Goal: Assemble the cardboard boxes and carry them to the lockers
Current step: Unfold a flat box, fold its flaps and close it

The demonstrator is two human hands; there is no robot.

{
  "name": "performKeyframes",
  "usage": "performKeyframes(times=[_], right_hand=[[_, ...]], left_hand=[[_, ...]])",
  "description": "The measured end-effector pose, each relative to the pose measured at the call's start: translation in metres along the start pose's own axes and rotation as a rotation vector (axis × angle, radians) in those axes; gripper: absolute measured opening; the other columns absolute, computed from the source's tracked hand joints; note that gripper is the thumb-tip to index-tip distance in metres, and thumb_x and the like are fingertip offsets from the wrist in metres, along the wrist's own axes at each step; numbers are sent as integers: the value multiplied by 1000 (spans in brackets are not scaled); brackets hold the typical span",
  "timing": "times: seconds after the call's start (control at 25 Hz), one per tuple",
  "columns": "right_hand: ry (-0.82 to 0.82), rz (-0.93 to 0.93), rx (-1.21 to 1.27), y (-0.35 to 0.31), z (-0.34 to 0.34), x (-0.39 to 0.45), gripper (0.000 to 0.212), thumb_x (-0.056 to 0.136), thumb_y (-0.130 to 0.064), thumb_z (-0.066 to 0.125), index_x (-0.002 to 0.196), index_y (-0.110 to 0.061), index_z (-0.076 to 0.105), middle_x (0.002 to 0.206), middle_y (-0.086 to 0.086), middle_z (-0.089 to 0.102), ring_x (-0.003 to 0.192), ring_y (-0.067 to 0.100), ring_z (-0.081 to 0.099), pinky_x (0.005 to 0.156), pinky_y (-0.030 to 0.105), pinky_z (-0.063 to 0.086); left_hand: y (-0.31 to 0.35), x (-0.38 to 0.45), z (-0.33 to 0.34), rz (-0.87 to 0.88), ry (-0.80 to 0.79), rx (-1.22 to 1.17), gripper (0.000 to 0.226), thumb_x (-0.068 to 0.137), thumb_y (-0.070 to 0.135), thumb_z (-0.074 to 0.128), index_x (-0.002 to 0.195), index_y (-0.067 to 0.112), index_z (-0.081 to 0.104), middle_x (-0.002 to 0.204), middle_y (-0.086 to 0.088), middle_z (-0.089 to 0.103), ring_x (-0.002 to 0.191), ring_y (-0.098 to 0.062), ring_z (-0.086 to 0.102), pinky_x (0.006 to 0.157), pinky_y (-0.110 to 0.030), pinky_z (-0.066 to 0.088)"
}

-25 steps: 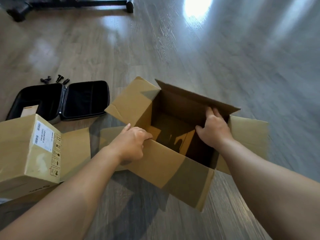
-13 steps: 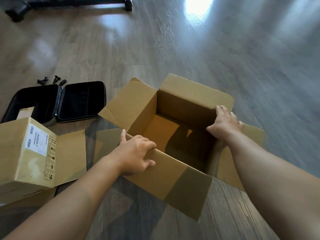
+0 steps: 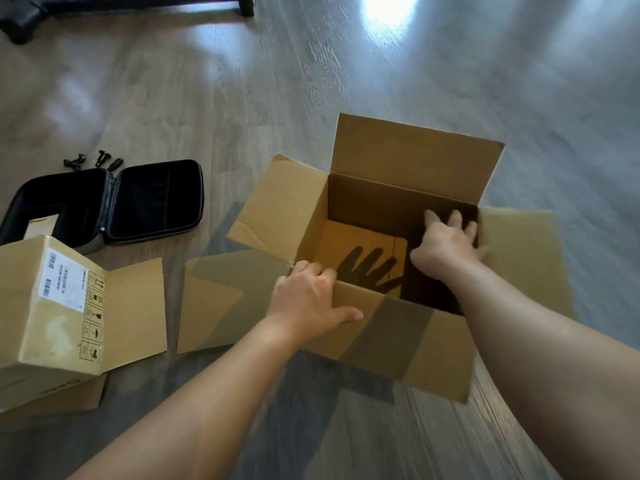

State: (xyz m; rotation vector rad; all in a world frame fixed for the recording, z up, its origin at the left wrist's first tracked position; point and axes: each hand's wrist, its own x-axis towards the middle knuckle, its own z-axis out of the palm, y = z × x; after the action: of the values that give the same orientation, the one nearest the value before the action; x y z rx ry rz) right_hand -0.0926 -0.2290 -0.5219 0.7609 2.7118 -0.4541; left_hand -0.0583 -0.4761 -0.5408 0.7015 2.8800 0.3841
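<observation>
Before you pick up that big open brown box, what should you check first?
1. Left hand grips the near wall of the big open brown cardboard box: ok.
2. Right hand has a grip: not ok, its fingers are spread flat inside the box.
3. Bottom flaps closed flat: ok, as far as seen.
4. Top flaps folded shut: not ok, all four stand open.
5. Bottom taped: cannot tell.
6. Grey wood floor beyond the box free to walk: ok.

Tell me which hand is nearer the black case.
Left. The left hand grips the open box's near-left rim, on the black case's side; the right hand reaches into the box's right side, farther away.
</observation>
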Motion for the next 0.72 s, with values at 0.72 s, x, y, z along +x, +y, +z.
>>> performKeyframes(times=[0.72], right_hand=[[40,-929,-194,-111,88,-91,29,87,-17,54,113,-6,61,120,13,57,118,33,50,93,42,51]], left_hand=[[-104,-34,18,-210,-14,-50,28,92,33,59,104,9,66,110,-4,62,110,-26,57,88,-41,51]])
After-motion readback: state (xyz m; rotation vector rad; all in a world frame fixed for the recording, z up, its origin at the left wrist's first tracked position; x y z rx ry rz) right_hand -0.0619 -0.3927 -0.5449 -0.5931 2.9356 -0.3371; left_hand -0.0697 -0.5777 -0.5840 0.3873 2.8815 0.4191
